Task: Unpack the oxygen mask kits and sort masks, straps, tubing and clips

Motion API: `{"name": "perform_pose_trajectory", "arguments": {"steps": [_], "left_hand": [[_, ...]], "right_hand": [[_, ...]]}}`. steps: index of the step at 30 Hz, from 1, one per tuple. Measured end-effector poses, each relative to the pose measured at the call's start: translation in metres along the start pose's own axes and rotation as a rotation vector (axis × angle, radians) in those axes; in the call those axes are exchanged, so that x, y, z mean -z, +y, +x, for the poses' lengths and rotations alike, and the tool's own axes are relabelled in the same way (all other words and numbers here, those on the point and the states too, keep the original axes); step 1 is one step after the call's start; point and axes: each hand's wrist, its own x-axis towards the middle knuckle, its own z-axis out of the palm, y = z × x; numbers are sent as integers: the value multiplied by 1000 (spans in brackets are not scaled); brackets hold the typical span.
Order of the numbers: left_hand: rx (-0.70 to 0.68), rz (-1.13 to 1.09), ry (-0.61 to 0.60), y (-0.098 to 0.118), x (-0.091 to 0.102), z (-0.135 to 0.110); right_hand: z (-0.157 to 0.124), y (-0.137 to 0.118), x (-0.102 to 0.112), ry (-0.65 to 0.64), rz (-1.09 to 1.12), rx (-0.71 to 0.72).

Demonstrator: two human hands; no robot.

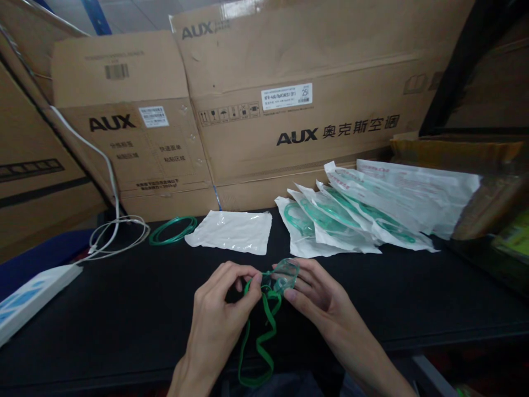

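My right hand grips a small clear plastic face mask just above the black table. My left hand pinches the green elastic strap where it meets the mask. The strap's loop hangs down toward the table's front edge. An empty white pouch lies flat just beyond my hands. A coil of green tubing rests to its left.
Several sealed pouches with green tubing inside are fanned out at the back right. Large AUX cardboard boxes wall off the back. A white power strip and its coiled cable lie at the left.
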Motion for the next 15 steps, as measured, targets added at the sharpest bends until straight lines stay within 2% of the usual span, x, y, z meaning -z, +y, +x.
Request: {"name": "perform_pose_trajectory", "arguments": {"steps": [15], "left_hand": [[37,55,-4,4,0,-1]], "right_hand": [[-1,5,-1,-22,-7,32]]}}
